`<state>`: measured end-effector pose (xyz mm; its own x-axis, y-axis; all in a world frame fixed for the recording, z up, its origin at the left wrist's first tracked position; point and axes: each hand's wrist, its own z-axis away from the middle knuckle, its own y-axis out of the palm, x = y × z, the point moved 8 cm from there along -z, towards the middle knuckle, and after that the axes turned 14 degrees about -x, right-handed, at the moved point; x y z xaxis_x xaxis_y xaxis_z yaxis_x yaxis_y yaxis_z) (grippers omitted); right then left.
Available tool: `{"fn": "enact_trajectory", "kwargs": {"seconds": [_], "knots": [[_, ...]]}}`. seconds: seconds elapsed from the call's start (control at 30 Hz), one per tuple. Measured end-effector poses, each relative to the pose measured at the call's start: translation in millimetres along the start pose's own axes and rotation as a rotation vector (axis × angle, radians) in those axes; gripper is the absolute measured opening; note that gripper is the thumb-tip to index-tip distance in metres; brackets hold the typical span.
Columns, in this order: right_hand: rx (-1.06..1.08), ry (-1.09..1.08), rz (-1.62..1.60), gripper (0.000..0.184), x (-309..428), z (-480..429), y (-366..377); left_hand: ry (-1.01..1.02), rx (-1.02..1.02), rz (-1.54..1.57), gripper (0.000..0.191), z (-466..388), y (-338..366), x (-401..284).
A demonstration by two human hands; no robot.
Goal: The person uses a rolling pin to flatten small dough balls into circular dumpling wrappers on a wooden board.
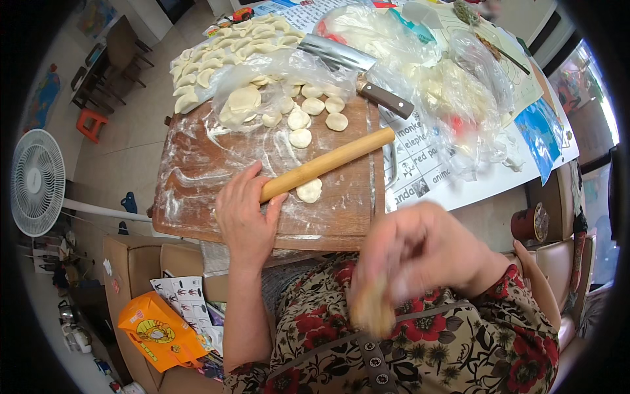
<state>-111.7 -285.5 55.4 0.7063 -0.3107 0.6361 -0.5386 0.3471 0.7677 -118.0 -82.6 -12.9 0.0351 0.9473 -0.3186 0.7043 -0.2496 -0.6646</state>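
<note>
My left hand point(246, 212) grips the near end of a wooden rolling pin point(327, 165), which slants across a floured wooden board point(206, 197). Just below the pin lies a small flattened dough disc point(309, 191). Lifted in front of my chest, my right hand point(423, 251) is blurred; its fingers are closed on a yellowish-brown piece point(372, 309), too blurred to identify. Several more dough discs point(299, 138) lie toward the board's back. A clear plastic bag point(285, 66) partly covers a group of flat dough rounds point(244, 98).
Rows of shaped dumplings point(241, 44) stand behind the board. A cleaver point(339, 51) lies at the back right, its dark handle point(386, 98) jutting over the board's corner. Plastic bags point(453, 108) cover part of a printed sheet point(433, 192). A white fan point(37, 182) stands left.
</note>
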Motion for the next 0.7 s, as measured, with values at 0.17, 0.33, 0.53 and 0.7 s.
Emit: {"fn": "enact_trajectory", "kwargs": {"seconds": [0.17,0.33,0.53,0.7], "knots": [[0.307,-0.146,0.076,0.022,-17.5,11.7,52.7,0.006,-0.001,0.024,0.031,-3.5,-4.6,-4.8],[0.409,-0.190,0.015,0.025,-8.6,14.5,65.6,0.044,-0.013,0.040,0.032,-5.0,-4.3,-6.1],[0.621,-0.426,0.254,0.027,0.8,13.9,64.9,0.118,0.052,0.033,0.034,-1.0,-5.2,-17.3],[-0.062,-0.816,1.413,0.038,48.1,-7.1,16.9,0.114,0.088,0.019,0.033,-5.4,-4.8,-28.4]]}}
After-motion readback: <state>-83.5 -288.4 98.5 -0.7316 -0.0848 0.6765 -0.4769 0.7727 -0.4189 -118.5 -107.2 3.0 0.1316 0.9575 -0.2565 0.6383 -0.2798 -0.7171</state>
